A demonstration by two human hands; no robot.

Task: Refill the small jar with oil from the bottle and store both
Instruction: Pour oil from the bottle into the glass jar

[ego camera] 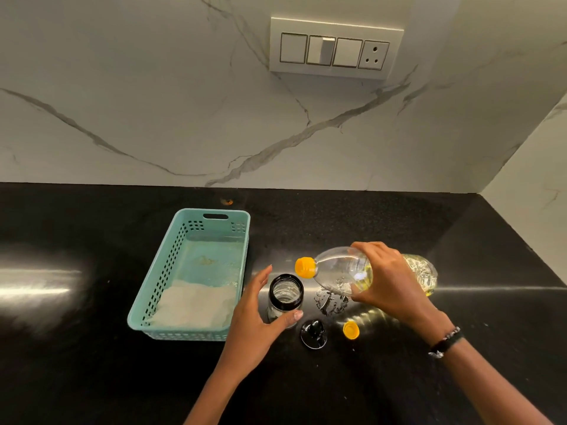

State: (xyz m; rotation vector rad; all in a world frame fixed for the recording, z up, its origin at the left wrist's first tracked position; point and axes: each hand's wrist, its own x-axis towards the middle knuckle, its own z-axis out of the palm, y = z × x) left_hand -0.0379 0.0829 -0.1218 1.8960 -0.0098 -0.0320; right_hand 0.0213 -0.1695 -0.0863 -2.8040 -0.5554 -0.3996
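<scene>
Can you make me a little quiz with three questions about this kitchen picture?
1. True or false: the black jar lid is screwed onto the small jar.
2. Which hand holds the oil bottle? A) left hand B) right hand C) neither
3. Fill in: the white cloth lies inside the teal ____.

Key:
1. False. The lid lies on the black counter beside the open jar.
2. B. The right hand grips the tilted bottle; the left hand steadies the jar.
3. Basket.
</scene>
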